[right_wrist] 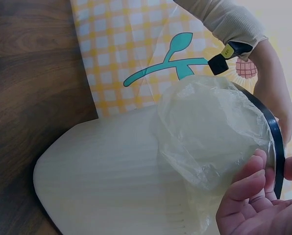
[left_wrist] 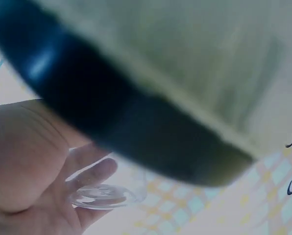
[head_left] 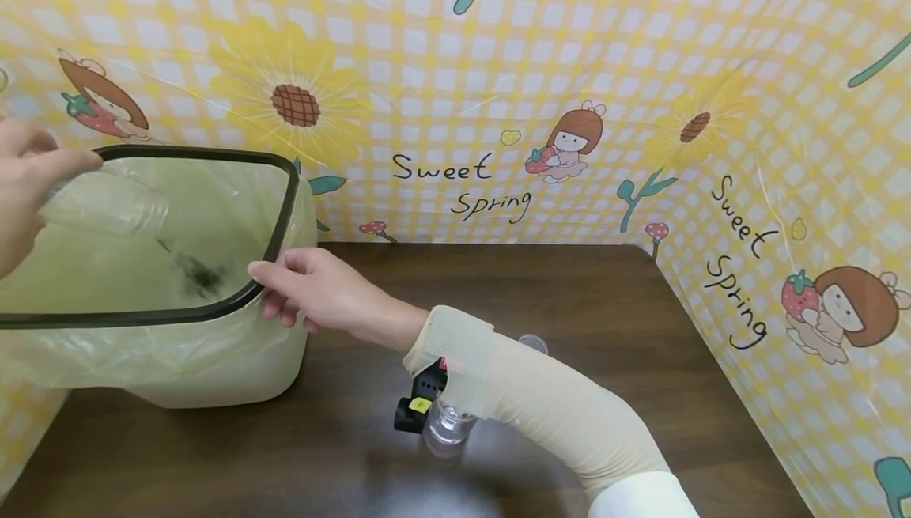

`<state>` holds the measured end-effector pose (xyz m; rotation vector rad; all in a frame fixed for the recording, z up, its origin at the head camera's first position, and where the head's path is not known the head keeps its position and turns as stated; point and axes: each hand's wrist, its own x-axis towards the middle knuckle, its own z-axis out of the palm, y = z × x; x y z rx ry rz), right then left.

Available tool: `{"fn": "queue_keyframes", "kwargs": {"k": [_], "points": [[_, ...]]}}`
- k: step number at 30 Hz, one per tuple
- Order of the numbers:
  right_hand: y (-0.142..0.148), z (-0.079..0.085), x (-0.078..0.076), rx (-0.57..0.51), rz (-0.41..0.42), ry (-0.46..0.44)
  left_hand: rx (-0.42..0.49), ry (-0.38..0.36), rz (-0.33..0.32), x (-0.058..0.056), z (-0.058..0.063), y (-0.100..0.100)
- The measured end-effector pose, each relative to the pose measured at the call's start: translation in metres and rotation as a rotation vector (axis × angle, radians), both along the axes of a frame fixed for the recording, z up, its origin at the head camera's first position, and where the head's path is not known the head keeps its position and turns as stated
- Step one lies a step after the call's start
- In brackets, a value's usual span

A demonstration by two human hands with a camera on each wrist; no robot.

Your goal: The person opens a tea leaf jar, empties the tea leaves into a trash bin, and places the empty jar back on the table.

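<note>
At the left edge of the head view my left hand [head_left: 20, 194] grips a clear jar [head_left: 110, 203], tilted with its mouth over the inside of a trash bin [head_left: 235, 379]. Its round clear end shows beside the fingers in the left wrist view. My right hand [head_left: 323, 289] pinches the bin's black rim [head_left: 285, 221] at the near right corner, thumb on one side and fingers on the other. A pale green bag [right_wrist: 209, 132] lines the bin and folds over its outside. Inside, below the jar mouth, lies a dark, blurred patch [head_left: 202, 274].
A second clear jar [head_left: 450, 431] stands on the brown wooden table [head_left: 569, 289], partly behind my right wrist camera. Beyond that forearm a small clear round object [head_left: 532, 342] shows in part. Yellow checked sheeting [head_left: 441, 91] rises behind the table and along its right side.
</note>
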<state>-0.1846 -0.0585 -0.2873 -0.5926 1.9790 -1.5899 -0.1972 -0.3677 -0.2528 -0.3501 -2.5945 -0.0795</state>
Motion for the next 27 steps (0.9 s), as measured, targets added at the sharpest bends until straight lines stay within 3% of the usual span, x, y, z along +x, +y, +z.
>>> {"fn": "queue_keyframes", "kwargs": {"k": [7, 11, 17, 21, 27], "points": [[0.000, -0.001, 0.000, 0.006, -0.009, 0.007, 0.048, -0.036, 0.029, 0.002, -0.004, -0.003], [0.000, -0.001, 0.000, 0.005, -0.005, 0.006, 0.127, -0.001, -0.018, -0.005, -0.009, -0.011], [0.000, -0.002, -0.001, 0.005, -0.001, 0.013, 0.179, 0.120, -0.099, -0.014, -0.019, -0.026], [0.000, -0.002, 0.000, 0.005, -0.004, 0.007, 0.239, 0.133, -0.146, -0.014, -0.021, -0.026], [-0.001, -0.002, 0.001, 0.015, -0.005, -0.001, 0.304, 0.134, -0.124, -0.013, -0.025, -0.028]]}}
